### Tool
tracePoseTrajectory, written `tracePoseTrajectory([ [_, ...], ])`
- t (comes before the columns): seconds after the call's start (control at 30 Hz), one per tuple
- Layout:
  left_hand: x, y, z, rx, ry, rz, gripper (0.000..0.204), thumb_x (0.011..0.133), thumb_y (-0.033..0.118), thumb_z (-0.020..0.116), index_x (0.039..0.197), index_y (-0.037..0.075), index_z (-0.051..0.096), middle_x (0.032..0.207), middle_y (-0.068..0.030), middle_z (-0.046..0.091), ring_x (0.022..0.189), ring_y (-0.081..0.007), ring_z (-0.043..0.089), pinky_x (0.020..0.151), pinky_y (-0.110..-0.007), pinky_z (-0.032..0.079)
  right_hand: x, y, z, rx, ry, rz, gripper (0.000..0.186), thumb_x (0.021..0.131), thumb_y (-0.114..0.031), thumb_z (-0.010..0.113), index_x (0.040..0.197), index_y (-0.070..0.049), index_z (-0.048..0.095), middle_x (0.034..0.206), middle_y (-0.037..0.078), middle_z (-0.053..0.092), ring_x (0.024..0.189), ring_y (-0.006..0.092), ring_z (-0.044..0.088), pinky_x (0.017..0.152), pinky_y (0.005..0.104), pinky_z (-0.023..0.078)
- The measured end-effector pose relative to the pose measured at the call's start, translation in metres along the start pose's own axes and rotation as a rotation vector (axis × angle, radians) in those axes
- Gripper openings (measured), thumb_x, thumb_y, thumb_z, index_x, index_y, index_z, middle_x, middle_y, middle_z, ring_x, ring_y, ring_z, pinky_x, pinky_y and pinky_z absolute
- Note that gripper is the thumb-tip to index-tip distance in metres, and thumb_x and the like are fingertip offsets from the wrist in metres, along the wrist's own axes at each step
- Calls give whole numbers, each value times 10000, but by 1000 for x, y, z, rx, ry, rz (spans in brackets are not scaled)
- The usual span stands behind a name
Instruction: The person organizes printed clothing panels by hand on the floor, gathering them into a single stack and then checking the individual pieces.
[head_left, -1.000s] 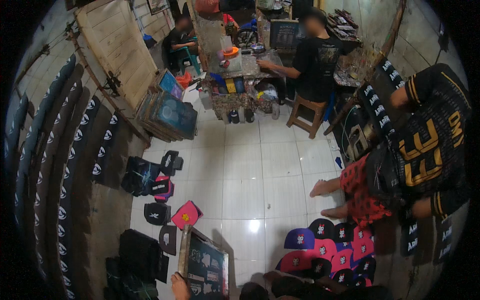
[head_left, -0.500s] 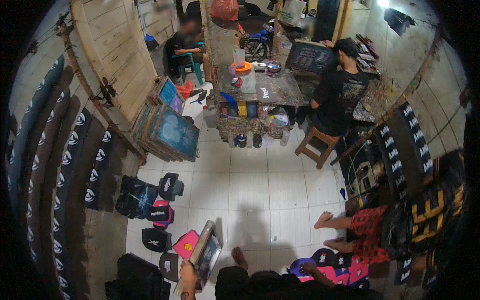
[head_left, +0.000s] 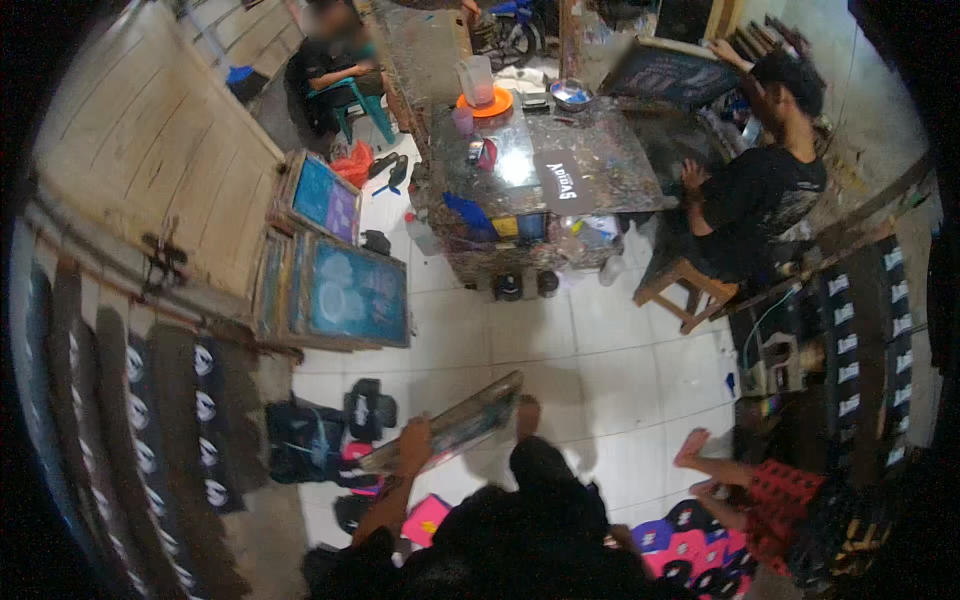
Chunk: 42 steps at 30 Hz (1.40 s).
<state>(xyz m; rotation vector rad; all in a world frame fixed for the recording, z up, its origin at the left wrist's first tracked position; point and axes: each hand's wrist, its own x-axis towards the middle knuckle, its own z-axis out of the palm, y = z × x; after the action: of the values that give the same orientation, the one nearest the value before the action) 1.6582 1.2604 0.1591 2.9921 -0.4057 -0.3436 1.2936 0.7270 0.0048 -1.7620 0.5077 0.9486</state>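
Note:
My left hand grips a wood-edged screen frame, held tilted low over the tiled floor beside my bare foot. Below it lie a pink printed piece and dark fabric pieces. My right hand is low beside my dark clothing, near pink, purple and black printed pieces; its fingers are too blurred and hidden to read.
Ahead stands a paint-stained table, with stacked screens at its left. A person on a stool lifts a screen; another sits behind. A third person's legs stretch out at right. Printed strips hang on both sides.
I have moved forward toward the table. The screen in my left hand has risen and swung right. The co-worker at the table has raised a hinged-looking screen.

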Motion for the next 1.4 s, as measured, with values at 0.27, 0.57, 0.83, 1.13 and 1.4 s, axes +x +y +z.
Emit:
tracePoseTrajectory([
  [0.27, 236, -51, -17, -44, -204, 69, 526, 834, 103, 646, 1329, 17, 491, 1238, -209, 555, 1198, -373, 506, 995, -509, 413, 64, -317, -91, 628, 442, 17, 381, 1010, -321, 527, 1148, 22, 619, 953, 153, 711, 811, 229, 705, 678, 343, 567],
  [0.57, 460, -137, 7, -99, -326, 316, 602, 863, 90, 646, 1427, 51, 439, 1347, -211, 509, 1272, -387, 463, 1071, -520, 365, 30, -414, 28, 782, 802, 212, 384, 997, -348, 564, 1139, 5, 618, 889, 136, 716, 763, 212, 708, 614, 319, 561],
  [0.83, 556, -239, 55, 65, -280, 428, 547, 897, 137, 630, 1409, 33, 469, 1355, -190, 530, 1310, -347, 442, 1125, -537, 311, -2, -371, 222, 726, 514, 637, 359, 994, -295, 496, 1159, -12, 643, 948, 143, 725, 827, 245, 724, 695, 374, 597],
  [1.13, 579, -246, 98, 147, -184, 158, 733, 878, 165, 644, 1468, -90, 292, 1494, -287, 333, 1427, -432, 248, 1219, -530, 110, 52, -476, 198, 748, 513, 673, 376, 999, -319, 515, 1112, -8, 695, 971, 95, 749, 837, 168, 688, 775, 298, 540],
  [1.4, 558, -190, 8, 169, -23, 51, 1013, 782, 195, 730, 1513, -110, 98, 1584, -299, 128, 1496, -415, 63, 1230, -509, 44, 53, -502, 196, 927, 573, 690, 383, 975, -292, 547, 1182, 10, 657, 965, 138, 740, 820, 191, 701, 728, 338, 580],
])
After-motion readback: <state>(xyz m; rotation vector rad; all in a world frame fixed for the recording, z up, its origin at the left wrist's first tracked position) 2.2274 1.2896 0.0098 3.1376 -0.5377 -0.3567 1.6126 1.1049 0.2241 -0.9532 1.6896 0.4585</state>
